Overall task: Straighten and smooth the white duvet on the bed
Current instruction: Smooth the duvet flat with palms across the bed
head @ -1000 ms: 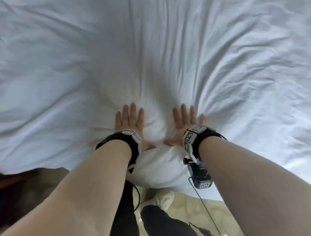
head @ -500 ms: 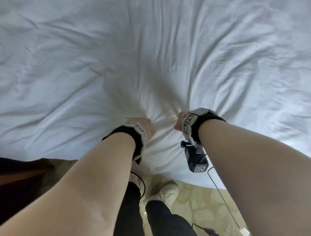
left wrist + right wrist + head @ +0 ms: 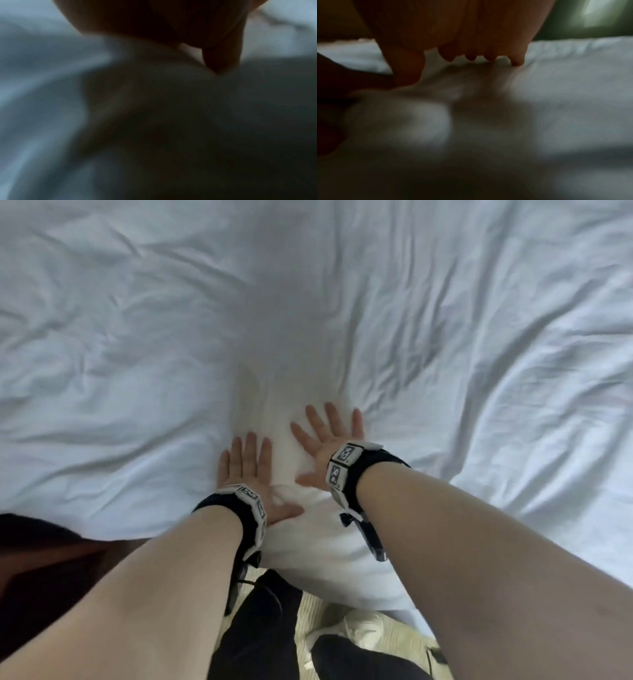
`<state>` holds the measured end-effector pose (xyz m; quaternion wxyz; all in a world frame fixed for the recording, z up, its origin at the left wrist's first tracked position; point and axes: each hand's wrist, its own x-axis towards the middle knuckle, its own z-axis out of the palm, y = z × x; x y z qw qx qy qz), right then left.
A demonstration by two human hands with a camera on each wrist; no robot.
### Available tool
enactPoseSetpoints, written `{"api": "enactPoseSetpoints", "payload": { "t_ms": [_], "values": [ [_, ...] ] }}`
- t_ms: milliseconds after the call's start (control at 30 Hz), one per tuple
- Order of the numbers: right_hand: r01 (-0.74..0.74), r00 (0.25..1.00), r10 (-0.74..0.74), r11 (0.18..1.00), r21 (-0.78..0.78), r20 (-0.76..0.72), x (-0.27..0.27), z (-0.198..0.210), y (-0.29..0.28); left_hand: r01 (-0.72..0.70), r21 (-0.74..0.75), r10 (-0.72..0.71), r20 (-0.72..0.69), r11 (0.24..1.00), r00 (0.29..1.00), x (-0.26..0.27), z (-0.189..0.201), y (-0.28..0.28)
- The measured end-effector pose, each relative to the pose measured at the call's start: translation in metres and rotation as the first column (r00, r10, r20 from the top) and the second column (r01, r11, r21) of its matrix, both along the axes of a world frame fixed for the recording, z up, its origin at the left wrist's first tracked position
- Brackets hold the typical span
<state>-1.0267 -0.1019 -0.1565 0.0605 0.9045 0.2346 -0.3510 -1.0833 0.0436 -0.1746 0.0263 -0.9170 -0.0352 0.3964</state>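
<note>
Fingers [image 3: 247, 450] of my left hand [image 3: 253, 474] and right hand [image 3: 329, 436] lie straight, spread flat, pressing the soft, creased white duvet [image 3: 445, 337] beneath them.

Soft daylight in head view, wrist views dim, blurred, shadowed

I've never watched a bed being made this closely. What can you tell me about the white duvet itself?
The white duvet looks like soft, thin cotton, and it fills most of the head view. Creases fan out from a smoother patch ahead of the hands. Its near edge hangs over the bedside. The left hand and right hand press flat on it, fingers straight, side by side.
</note>
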Motion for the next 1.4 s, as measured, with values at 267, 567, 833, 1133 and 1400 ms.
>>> {"api": "enactPoseSetpoints", "payload": {
  "t_ms": [267, 567, 833, 1133, 1400],
  "values": [
    [-0.106, 0.975, 0.065, 0.975, -0.194, -0.211, -0.072, -0.006, -0.038, -0.027, 0.028, 0.028, -0.059, 0.999, 0.998, -0.060, 0.002, -0.019],
    [0.083, 0.980, -0.110, 0.984, -0.159, -0.167, -0.031, 0.085, -0.083, -0.067, -0.083, 0.064, -0.037, 0.994, 0.997, 0.010, 0.112, -0.056],
    [0.358, 0.925, -0.343, 0.931, -0.070, 0.162, 0.066, 0.143, -0.131, 0.076, -0.034, -0.062, 0.297, 0.997, 0.953, 0.120, 0.160, -0.075],
    [0.278, 0.948, -0.274, 0.960, -0.005, 0.160, 0.232, 0.100, -0.097, 0.156, -0.013, -0.150, 0.221, 0.988, 0.964, 0.269, 0.097, -0.102],
    [0.429, 0.903, -0.429, 0.896, -0.117, 0.029, 0.284, -0.001, -0.168, 0.260, -0.028, -0.255, 0.114, 0.965, 0.960, 0.328, -0.003, -0.139]
  ]
}}
